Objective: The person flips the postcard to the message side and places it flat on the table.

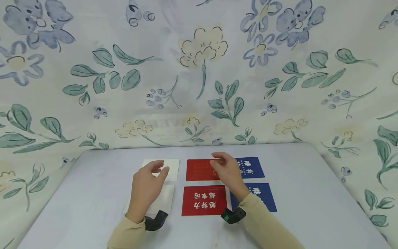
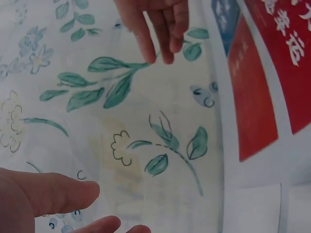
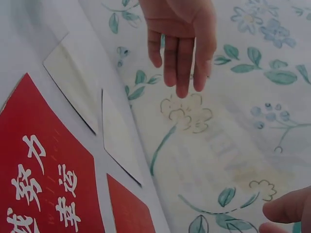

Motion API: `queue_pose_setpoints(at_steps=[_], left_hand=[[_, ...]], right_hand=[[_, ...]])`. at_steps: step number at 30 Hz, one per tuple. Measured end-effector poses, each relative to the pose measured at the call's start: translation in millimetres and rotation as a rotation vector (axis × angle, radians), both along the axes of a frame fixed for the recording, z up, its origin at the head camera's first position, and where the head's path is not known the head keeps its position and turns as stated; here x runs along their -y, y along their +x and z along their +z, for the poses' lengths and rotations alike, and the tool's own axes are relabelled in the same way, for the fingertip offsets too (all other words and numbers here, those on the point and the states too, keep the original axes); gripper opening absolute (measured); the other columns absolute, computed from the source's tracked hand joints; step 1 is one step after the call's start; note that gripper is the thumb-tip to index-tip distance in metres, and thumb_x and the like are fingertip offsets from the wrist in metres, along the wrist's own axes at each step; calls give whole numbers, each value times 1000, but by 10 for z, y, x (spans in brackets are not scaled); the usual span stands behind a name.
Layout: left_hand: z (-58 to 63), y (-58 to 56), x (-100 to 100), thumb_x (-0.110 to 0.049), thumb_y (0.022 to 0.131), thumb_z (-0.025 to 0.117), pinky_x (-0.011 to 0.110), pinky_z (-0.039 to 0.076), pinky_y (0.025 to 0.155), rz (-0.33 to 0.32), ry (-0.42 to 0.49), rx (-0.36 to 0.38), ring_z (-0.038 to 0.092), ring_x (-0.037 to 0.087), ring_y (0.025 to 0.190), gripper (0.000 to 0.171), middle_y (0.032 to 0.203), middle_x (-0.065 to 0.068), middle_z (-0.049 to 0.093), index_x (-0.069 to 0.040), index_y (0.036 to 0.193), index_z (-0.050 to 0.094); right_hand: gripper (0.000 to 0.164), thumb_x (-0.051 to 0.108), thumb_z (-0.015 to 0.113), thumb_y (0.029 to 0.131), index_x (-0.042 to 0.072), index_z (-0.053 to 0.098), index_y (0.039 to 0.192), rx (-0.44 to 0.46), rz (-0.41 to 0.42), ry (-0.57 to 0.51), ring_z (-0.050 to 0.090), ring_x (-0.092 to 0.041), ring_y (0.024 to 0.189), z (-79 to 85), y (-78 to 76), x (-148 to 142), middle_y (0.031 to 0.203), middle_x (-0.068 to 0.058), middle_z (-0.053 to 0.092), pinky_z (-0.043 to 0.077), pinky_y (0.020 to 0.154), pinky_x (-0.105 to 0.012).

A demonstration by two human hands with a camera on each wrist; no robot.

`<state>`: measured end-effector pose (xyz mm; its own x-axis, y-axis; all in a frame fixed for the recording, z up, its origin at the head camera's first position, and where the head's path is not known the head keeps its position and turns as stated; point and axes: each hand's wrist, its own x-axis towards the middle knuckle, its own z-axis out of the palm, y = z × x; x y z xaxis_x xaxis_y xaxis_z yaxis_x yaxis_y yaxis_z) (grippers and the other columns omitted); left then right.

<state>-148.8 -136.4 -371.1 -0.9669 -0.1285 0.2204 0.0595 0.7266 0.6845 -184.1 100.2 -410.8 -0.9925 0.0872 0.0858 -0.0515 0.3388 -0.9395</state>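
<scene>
My left hand hovers over the left side of the table, thumb and fingers loosely bent with a gap between them, holding nothing. Beneath it lie two white cards, a back one and a front one, each partly covered by the hand or wrist. My right hand is raised between the red and blue cards, relaxed and empty. It hides parts of the back red card and the back blue card. The front red card shows white characters; the front blue card is partly behind the right wrist.
All the cards lie flat in two rows on the white table. A floral cloth hangs upright behind the table's back edge. Dark wrist devices sit on both wrists, over beige sleeves.
</scene>
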Motion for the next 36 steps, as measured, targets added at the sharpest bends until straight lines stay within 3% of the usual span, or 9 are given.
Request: queue_pose_setpoints(at_steps=[7, 10, 19, 23, 28, 36], left_hand=[[4, -152, -177, -25, 90, 58, 42, 50, 80, -52, 171, 29, 61, 24, 100, 32, 110, 9, 66, -8, 117, 63], [1, -216, -250, -25, 90, 58, 41, 51, 80, -52, 200, 34, 60, 23, 100, 32, 110, 8, 66, -8, 116, 64], [-35, -348, -381, -28, 88, 59, 41, 51, 77, 18, 175, 43, 59, 25, 100, 36, 113, 9, 64, -8, 118, 63], [-94, -397, -412, -29, 88, 59, 42, 50, 79, 8, 172, 58, 58, 25, 103, 37, 115, 10, 63, -8, 119, 62], [-203, -414, -458, -29, 88, 59, 44, 51, 78, -28, 101, 102, 57, 27, 105, 40, 116, 12, 62, -7, 121, 60], [-326, -461, -540, -27, 87, 62, 43, 52, 79, -47, 50, 153, 58, 29, 105, 42, 117, 15, 62, -5, 123, 59]], right_hand=[[34, 26, 63, 87, 18, 60, 120, 50, -51, 29, 57, -18, 99, -8, -80, -57, 116, -7, 61, 50, 81, -37], [37, 25, 63, 87, 16, 58, 122, 55, -53, 24, 56, -20, 100, -13, -91, -95, 118, -9, 60, 50, 81, -38], [46, 27, 63, 87, 13, 52, 129, 95, -36, 58, 54, -22, 110, -45, -129, -169, 129, -7, 53, 48, 87, -42], [50, 28, 63, 87, 13, 49, 132, 134, -44, 93, 52, -24, 114, -71, -136, -178, 130, -8, 52, 48, 88, -44], [54, 30, 63, 87, 13, 46, 135, 188, -40, 148, 52, -27, 115, -110, -132, -174, 132, -11, 51, 48, 88, -46], [59, 32, 63, 86, 11, 43, 137, 207, -22, 237, 55, -28, 109, -148, -149, -191, 133, -15, 50, 51, 81, -44]])
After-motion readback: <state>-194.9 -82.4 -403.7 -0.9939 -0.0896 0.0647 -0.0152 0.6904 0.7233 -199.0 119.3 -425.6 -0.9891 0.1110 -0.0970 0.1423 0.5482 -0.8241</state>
